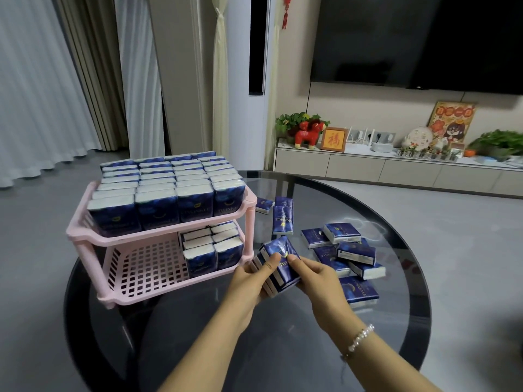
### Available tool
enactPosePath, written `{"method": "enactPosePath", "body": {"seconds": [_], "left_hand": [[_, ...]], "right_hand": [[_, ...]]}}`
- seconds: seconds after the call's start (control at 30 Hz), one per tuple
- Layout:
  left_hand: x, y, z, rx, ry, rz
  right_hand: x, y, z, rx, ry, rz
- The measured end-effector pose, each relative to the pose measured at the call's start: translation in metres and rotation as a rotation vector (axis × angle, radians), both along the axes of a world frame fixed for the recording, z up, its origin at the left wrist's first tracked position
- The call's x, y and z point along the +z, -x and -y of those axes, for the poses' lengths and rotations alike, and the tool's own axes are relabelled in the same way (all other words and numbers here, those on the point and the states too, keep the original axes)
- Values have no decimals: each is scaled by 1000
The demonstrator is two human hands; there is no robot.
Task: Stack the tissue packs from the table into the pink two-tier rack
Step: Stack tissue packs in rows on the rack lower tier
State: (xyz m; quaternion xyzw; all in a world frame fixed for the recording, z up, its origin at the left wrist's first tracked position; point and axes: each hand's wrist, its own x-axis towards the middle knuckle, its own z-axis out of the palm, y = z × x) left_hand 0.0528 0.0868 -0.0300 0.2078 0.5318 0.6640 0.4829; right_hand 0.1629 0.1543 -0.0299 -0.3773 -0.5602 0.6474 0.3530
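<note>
The round glass table (pixel 325 193) is holding the pink rack (pixel 158 236) on the left, its top full. Both hands, left hand (pixel 249 281) and right hand (pixel 319 281), are gripping a few packs (pixel 278 261) together. Next they likely go into the half-empty bottom shelf (pixel 147 267); loose packs (pixel 348 250) are waiting at right.

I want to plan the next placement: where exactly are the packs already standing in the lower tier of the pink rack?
In the head view, the lower-tier packs stand upright at the right end of the pink rack, leaving its left part bare.
</note>
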Motion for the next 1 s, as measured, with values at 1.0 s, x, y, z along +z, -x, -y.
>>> {"method": "enactPosePath", "body": {"seconds": [1.0], "left_hand": [[-24, 22, -14, 79, 180, 85]], "right_hand": [[-2, 90, -140, -42, -557, 764]]}}
